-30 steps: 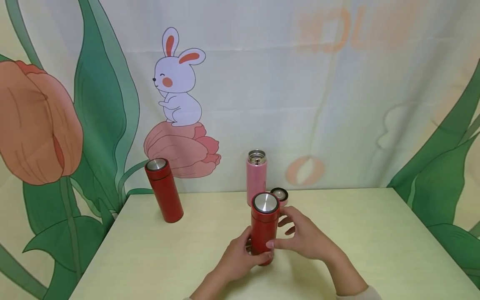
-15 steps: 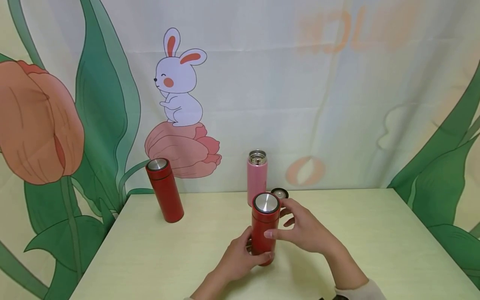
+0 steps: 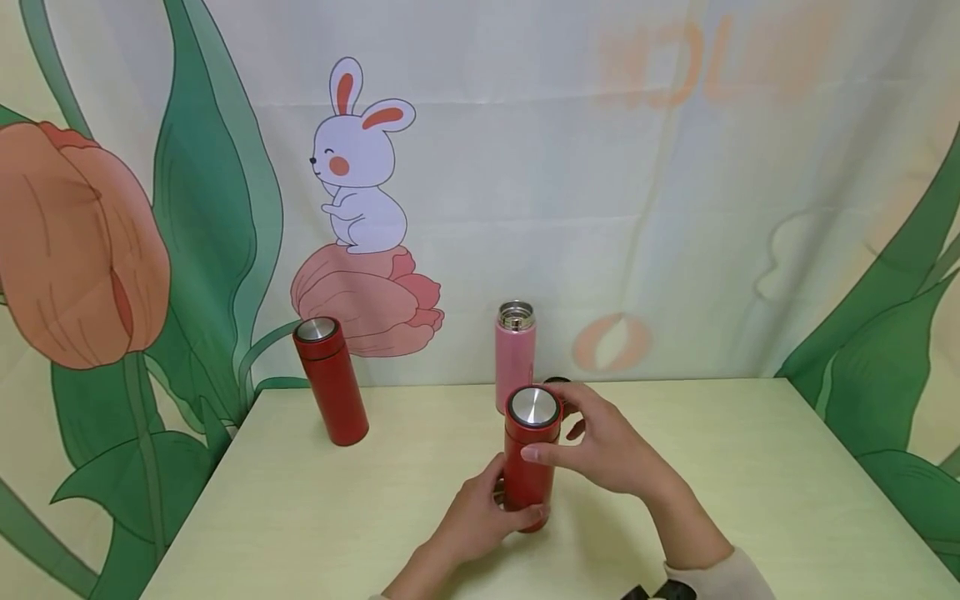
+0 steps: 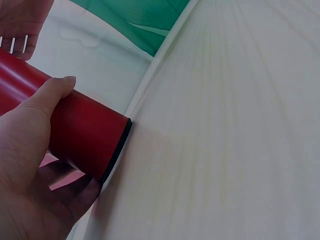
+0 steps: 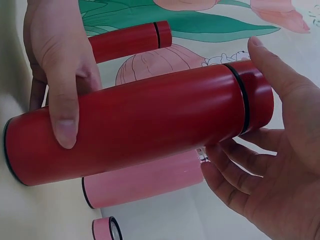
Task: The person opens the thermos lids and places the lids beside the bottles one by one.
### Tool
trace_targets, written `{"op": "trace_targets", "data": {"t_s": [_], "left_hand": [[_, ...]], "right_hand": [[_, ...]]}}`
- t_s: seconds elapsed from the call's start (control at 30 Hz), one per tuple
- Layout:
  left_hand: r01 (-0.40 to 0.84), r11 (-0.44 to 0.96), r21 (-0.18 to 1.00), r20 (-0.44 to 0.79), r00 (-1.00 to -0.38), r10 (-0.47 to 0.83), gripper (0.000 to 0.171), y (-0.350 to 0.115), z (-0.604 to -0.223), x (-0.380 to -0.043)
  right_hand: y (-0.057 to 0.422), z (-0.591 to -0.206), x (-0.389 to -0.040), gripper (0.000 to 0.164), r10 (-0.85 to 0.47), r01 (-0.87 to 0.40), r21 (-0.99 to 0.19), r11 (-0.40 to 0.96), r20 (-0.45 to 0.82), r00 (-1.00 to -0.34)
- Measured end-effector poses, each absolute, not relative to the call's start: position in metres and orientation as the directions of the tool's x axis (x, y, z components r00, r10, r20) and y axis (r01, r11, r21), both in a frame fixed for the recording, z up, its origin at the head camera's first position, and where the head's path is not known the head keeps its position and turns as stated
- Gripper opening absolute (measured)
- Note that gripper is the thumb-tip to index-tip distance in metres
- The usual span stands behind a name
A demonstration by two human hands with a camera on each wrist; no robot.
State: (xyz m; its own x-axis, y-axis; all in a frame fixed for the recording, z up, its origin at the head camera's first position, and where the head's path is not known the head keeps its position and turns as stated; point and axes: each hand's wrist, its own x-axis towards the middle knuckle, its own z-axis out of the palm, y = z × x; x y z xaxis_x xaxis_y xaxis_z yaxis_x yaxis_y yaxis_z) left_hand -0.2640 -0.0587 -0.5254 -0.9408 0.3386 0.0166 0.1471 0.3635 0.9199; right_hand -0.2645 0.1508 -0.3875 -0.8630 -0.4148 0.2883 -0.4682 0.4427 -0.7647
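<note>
A: Head view, change?
B: Right hand (image 3: 600, 442) sits higher on the red flask (image 3: 528, 475) than a second ago, near the cap (image 3: 534, 408). Flask stands on the table (image 3: 720, 475). Judged: work now at the cap.
A: Left wrist view?
B: Left hand (image 4: 25, 150) grips low, thumb across.
A: Right wrist view?
B: Right fingers half spread, loosely bent about the cap; no firm hold seen. Close behind, possibly cramping them: pink flask (image 5: 142, 182). Also pink lid (image 5: 101, 229), second red flask (image 5: 127, 44).
</note>
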Motion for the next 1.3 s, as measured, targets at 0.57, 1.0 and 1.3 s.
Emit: {"op": "trace_targets", "data": {"t_s": [0.57,1.0,1.3], "left_hand": [[0.17,0.389,0.905,0.029,-0.939,0.343,0.064,-0.062,-0.527,-0.265],[0.184,0.386,0.904,0.046,-0.939,0.341,0.063,-0.059,-0.527,-0.264],[0.183,0.436,0.881,0.066,-0.961,0.27,0.067,-0.053,-0.527,-0.262]], "right_hand": [[0.133,-0.371,-0.265,0.077,-0.336,-0.472,-0.682,0.559,0.334,-0.881],[0.119,-0.367,-0.26,0.052,-0.266,-0.445,-0.607,0.658,0.366,-0.892],[0.117,-0.369,-0.259,0.049,-0.241,-0.432,-0.623,0.653,0.369,-0.897]]}}
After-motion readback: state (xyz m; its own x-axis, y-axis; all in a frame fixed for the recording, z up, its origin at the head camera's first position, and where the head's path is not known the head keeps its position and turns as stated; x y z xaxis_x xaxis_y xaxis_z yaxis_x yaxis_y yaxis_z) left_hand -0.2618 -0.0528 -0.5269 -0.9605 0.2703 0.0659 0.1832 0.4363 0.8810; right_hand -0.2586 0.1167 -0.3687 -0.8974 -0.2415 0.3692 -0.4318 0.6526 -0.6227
